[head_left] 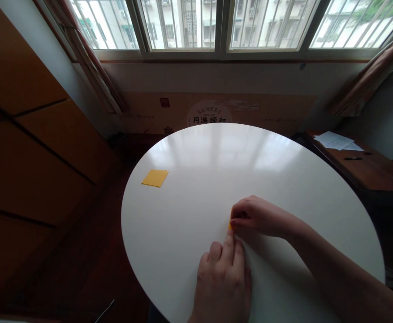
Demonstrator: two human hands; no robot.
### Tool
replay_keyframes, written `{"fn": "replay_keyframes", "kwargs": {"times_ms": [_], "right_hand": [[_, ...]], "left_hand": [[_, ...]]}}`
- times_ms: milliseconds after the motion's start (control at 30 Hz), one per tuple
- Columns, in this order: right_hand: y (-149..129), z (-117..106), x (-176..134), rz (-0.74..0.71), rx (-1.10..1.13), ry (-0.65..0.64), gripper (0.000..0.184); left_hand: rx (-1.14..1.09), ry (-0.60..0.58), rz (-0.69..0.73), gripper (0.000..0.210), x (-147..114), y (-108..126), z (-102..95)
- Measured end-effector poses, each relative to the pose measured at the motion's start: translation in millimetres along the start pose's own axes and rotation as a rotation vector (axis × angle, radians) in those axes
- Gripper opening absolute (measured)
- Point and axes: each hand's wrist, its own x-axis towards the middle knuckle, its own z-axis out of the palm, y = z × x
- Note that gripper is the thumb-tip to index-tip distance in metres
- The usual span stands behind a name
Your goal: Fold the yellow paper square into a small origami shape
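A small piece of yellow-orange paper [230, 224] lies on the white table, mostly covered by my hands. My right hand [255, 215] comes in from the right with its fingers closed, pinching the paper at its edge. From below reaches my left hand [223, 273], palm down, its index finger stretched forward so that the tip touches the lower end of the paper. Its other fingers are partly bent against the tabletop. The hands hide how the paper is folded. Farther left lies a stack of flat yellow-orange square paper [155, 178].
The round white table [183, 224] fills the middle, glossy with window light. At the right, a brown wooden desk [374, 168] bears white sheets [337, 140]. A wooden cabinet [31, 179] stands left, and a printed cardboard panel [266, 110] leans below the windows.
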Motion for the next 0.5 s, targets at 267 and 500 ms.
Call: {"fn": "replay_keyframes", "kwargs": {"times_ms": [267,500], "right_hand": [[-0.8,0.6,0.7,0.019,0.016,0.008,0.013],[0.7,-4.1,-6.0,0.032,0.206,-0.028,0.018]], "left_hand": [[-0.009,-0.006,-0.014,0.048,1.8,2.2,0.5],[0.007,0.015,-0.014,0.046,2.6,1.6,3.0]]}}
